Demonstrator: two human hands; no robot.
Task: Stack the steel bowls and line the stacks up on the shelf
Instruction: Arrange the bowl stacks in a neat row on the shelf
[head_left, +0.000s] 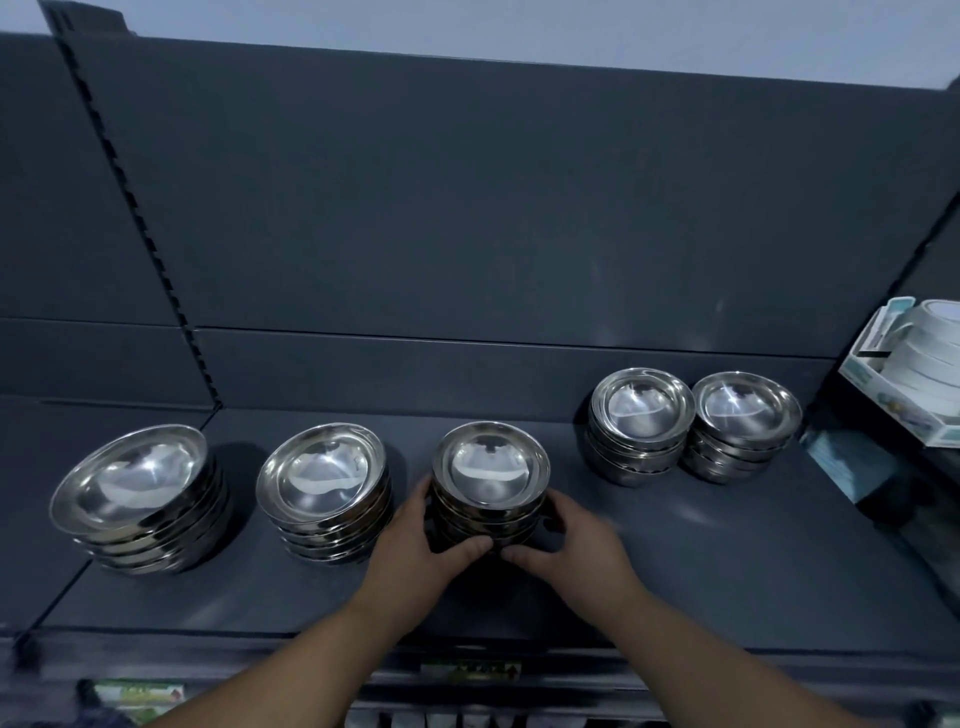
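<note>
Single head-worn wide-angle view, looking forward and steeply down onto a dark shelf (675, 561) from close above its front edge. Facing the back panel (467, 208), straight lines bowed by the lens. Both hands (498, 551) reaching in from the bottom of frame, forearms near the lens. Right edge catching a neighbouring shelf bay (909, 374).

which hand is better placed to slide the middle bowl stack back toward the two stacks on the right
Left, probably. The left hand cups the middle stack on its left side, so it can push rightward toward the two rear stacks. The right hand sits on the side the stack would travel toward, so it can only guide.
</note>
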